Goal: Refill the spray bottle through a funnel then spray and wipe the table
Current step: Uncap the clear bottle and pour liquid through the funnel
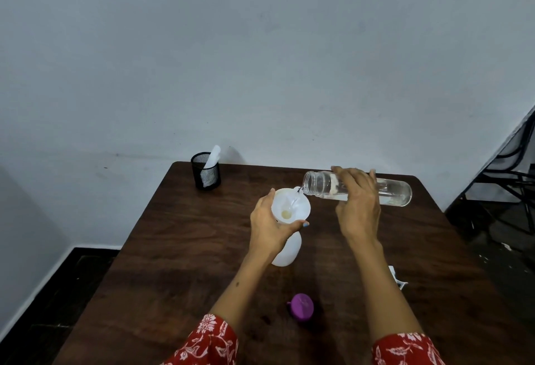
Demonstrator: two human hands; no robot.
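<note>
Mid-frame: my left hand (pixel 273 227) wraps funnel (pixel 290 206) rim and spray bottle (pixel 286 252) neck, steadying both on bench (pixel 179 249). My right hand (pixel 357 199) curls round clear bottle (pixel 357 188), tipped near flat; thin stream falls into funnel. Clear bottle looks rigid, smooth, likely slippery if wet; grip mid-body. Spray bottle light, thin plastic, tips easily; hold at neck. Purple cap (pixel 302 306) lower centre.
</note>
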